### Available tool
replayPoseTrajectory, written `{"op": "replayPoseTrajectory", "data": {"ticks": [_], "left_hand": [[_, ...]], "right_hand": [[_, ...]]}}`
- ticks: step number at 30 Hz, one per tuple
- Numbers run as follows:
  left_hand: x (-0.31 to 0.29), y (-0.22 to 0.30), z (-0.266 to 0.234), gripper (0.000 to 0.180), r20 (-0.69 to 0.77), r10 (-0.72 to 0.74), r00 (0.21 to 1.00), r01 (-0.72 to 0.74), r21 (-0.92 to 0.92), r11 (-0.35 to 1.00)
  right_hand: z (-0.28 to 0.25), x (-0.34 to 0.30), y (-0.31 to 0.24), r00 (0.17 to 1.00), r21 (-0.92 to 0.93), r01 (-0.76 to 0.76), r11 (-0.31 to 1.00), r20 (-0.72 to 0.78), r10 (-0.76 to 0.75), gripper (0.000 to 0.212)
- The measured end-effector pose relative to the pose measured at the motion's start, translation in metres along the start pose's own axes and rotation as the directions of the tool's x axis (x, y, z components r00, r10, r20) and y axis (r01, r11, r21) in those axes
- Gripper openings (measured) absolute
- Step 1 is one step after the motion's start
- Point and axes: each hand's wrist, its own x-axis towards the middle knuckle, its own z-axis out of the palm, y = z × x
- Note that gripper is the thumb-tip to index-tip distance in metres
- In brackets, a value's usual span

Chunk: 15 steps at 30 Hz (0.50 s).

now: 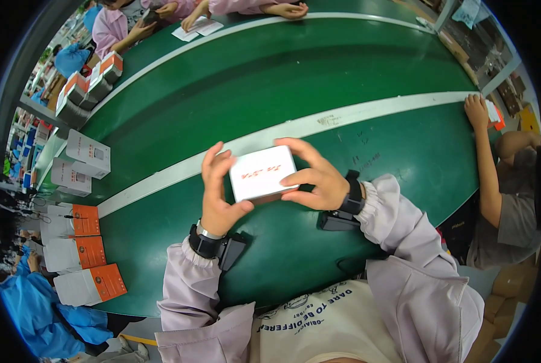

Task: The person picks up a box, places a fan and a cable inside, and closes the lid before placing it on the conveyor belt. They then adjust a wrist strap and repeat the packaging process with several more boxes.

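From the head view I see both of my hands raised over the green table (270, 78), holding one small white box (262, 172) between them. My left hand (217, 190) grips the box's left end, fingers curled over the top edge and the thumb pressed against the lower left corner. My right hand (316, 175) clamps the right end, fingers arched over the top and the thumb laid along the lower right edge. The box sits tilted, its broad white face turned up toward me, with some red marks on it. It is off the table, just above the near green strip, below the pale stripe (294, 127) that crosses the table.

Each wrist carries a black band with a small black block attached, the left one (213, 243) and the right one (349, 202). My sleeves are pale lilac.

To my left, near the table's edge, lie three white and orange boxes (80, 251) in a row, and further up two plain white boxes (80, 160). Beyond those stands a cluster of more boxes (89, 81).

At the right edge another person's arm (485, 157) stretches up to the pale stripe, hand flat on the table. At the far end, other people's hands (234, 9) rest by a few white cards (198, 28).
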Motion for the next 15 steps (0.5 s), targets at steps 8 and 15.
{"op": "replayPoseTrajectory", "data": {"ticks": [8, 15], "left_hand": [[-0.03, -0.045, -0.122, 0.042, -0.593, -0.392, 0.704, 0.409, -0.113, 0.906], [-0.047, -0.059, -0.178, 0.045, -0.709, -0.45, 0.542, 0.401, -0.252, 0.881]], "right_hand": [[-0.109, -0.07, 0.011, 0.666, -0.471, -0.637, 0.61, -0.735, 0.127, 0.069], [-0.18, -0.111, 0.004, 0.325, -0.379, -0.919, 0.11, -0.885, -0.333, 0.075]]}}
